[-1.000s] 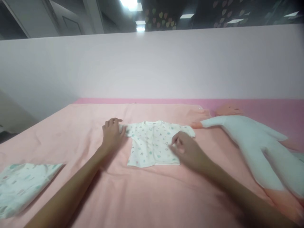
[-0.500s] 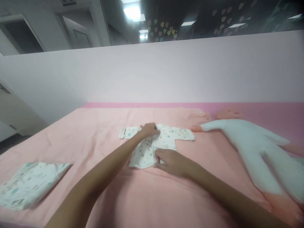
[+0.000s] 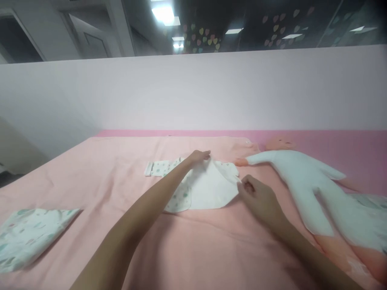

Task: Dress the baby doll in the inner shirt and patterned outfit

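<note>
A small white baby shirt (image 3: 178,199) with a green print lies spread in the middle, its left sleeve stretched out flat. Its front panel is folded open to the right and shows the plain white inside. My left hand (image 3: 198,157) is closed at the neckline, fingers pinched on the cloth there. With thumb and fingers together, my right hand (image 3: 261,197) grips the outer edge of the opened panel and holds it off to the right. Part of the shirt is hidden under my left forearm and the turned panel.
A baby doll (image 3: 302,173) in a white suit lies on the right. Folded printed cloth (image 3: 36,233) rests at the front left. Everything lies on a pink blanket (image 3: 99,173), with a low white wall (image 3: 181,92) behind.
My right hand has moved right and drawn the front panel open, baring its white inside. My left hand stays near the neckline, shifted slightly up and right. The view has turned a little right.
</note>
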Motion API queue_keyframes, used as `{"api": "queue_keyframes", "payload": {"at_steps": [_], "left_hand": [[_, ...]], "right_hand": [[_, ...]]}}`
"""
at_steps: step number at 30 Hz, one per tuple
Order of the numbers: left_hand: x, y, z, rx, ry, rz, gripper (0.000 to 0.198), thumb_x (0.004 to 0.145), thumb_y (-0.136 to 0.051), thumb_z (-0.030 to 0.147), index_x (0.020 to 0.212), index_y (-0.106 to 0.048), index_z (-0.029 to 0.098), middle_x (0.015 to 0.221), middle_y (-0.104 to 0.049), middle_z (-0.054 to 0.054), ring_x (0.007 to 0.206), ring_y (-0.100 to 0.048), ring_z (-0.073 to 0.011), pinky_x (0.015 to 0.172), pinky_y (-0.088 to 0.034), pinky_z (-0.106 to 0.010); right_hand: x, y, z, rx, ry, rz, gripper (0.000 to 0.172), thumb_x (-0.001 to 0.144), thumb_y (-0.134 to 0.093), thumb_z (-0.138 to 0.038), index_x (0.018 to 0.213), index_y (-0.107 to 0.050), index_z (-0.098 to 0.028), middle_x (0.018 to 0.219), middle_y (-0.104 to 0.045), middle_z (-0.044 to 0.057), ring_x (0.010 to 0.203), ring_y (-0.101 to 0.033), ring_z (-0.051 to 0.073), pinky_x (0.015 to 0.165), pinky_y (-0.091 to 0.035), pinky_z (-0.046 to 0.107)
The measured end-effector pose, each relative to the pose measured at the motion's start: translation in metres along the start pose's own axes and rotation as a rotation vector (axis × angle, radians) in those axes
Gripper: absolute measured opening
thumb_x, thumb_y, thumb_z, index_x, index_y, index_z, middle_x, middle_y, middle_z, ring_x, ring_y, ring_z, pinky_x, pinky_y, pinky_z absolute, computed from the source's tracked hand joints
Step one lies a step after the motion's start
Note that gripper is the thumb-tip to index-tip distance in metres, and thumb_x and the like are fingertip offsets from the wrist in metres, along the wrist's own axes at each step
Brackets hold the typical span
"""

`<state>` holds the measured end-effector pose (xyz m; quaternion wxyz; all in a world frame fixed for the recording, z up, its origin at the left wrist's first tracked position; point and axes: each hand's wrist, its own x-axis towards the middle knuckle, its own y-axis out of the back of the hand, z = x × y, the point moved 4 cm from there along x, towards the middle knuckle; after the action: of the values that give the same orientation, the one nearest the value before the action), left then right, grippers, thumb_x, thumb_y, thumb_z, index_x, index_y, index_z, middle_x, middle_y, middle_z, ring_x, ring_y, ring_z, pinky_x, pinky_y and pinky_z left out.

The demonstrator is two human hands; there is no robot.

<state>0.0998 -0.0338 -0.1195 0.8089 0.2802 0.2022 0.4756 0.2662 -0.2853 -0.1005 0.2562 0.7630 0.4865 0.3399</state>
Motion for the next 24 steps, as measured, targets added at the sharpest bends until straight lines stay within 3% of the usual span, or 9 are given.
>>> {"api": "queue_keyframes", "payload": {"at_steps": [2,5,8,11,13,16,20,22,24], "left_hand": [[-0.007,-0.014,0.008,0.032,-0.032,-0.004,0.057,0.100,-0.043,0.062,0.115,-0.077,0.019,0.124,-0.077,-0.014,0.121,-0.065,-0.0324,0.106,-0.048,-0.046],[-0.028,-0.030,0.010,0.125,-0.120,0.066,0.051,0.099,-0.048,0.059,0.131,-0.070,0.025,0.147,-0.064,-0.012,0.146,-0.044,-0.0361,0.123,-0.027,-0.058],[-0.050,-0.043,0.007,0.323,-0.355,0.112,0.059,0.100,-0.048,0.057,0.150,-0.055,0.027,0.168,-0.041,-0.009,0.158,-0.028,-0.0319,0.129,-0.016,-0.055],[-0.059,-0.056,-0.004,0.462,-0.404,0.000,0.069,0.104,-0.037,0.062,0.162,-0.039,0.026,0.176,-0.025,-0.009,0.163,-0.018,-0.0303,0.131,-0.015,-0.052],[-0.060,-0.057,-0.010,0.475,-0.379,-0.077,0.071,0.105,-0.027,0.065,0.166,-0.032,0.028,0.178,-0.019,-0.007,0.165,-0.014,-0.0293,0.132,-0.012,-0.052],[-0.064,-0.040,-0.009,0.489,-0.429,-0.036,0.068,0.107,-0.024,0.064,0.166,-0.031,0.031,0.178,-0.020,-0.005,0.164,-0.016,-0.0289,0.132,-0.011,-0.052],[-0.075,0.009,-0.014,0.634,-0.325,0.241,0.053,0.104,-0.041,0.054,0.143,-0.055,0.020,0.157,-0.052,-0.016,0.146,-0.045,-0.0336,0.121,-0.031,-0.051],[-0.080,0.027,-0.023,0.721,-0.175,0.291,0.048,0.100,-0.049,0.052,0.129,-0.060,0.015,0.139,-0.063,-0.020,0.131,-0.056,-0.0367,0.112,-0.039,-0.053],[-0.084,0.035,-0.033,0.761,-0.051,0.258,0.050,0.096,-0.053,0.057,0.122,-0.061,0.014,0.124,-0.068,-0.020,0.119,-0.062,-0.0385,0.105,-0.042,-0.054]], "right_hand": [[-0.007,0.004,0.023,-0.166,-0.013,0.035,0.031,0.095,-0.053,-0.043,0.071,-0.042,-0.027,0.062,-0.055,-0.001,0.060,-0.055,0.023,0.060,-0.039,0.034],[-0.018,0.003,0.037,-0.376,0.044,0.106,0.025,0.090,-0.058,-0.043,0.073,-0.047,-0.028,0.066,-0.063,0.003,0.064,-0.060,0.028,0.066,-0.044,0.042],[-0.027,-0.007,0.024,-0.307,0.208,0.141,0.024,0.094,-0.058,-0.044,0.104,-0.064,-0.024,0.106,-0.076,0.013,0.099,-0.070,0.036,0.089,-0.052,0.053],[-0.037,-0.026,0.006,-0.213,0.420,-0.045,0.053,0.102,-0.051,-0.045,0.150,-0.052,-0.025,0.156,-0.057,0.012,0.145,-0.051,0.035,0.117,-0.043,0.057],[-0.042,-0.038,0.004,-0.233,0.460,-0.218,0.060,0.105,-0.047,-0.047,0.161,-0.041,-0.029,0.166,-0.047,0.008,0.153,-0.044,0.032,0.122,-0.039,0.056],[-0.046,-0.043,0.004,-0.276,0.440,-0.288,0.058,0.107,-0.041,-0.047,0.162,-0.041,-0.028,0.164,-0.048,0.009,0.152,-0.045,0.033,0.124,-0.035,0.062],[-0.044,-0.037,-0.028,-0.211,0.417,-0.111,0.050,0.109,-0.039,-0.045,0.152,-0.052,-0.023,0.150,-0.062,0.015,0.140,-0.056,0.034,0.115,-0.041,0.060],[-0.041,-0.044,-0.055,-0.165,0.404,-0.135,0.038,0.110,-0.040,-0.044,0.125,-0.067,-0.022,0.123,-0.075,0.013,0.115,-0.068,0.030,0.100,-0.049,0.050],[-0.039,-0.060,-0.080,-0.178,0.385,-0.227,0.040,0.110,-0.040,-0.043,0.092,-0.067,-0.021,0.091,-0.075,0.008,0.086,-0.069,0.026,0.087,-0.048,0.044]]}}
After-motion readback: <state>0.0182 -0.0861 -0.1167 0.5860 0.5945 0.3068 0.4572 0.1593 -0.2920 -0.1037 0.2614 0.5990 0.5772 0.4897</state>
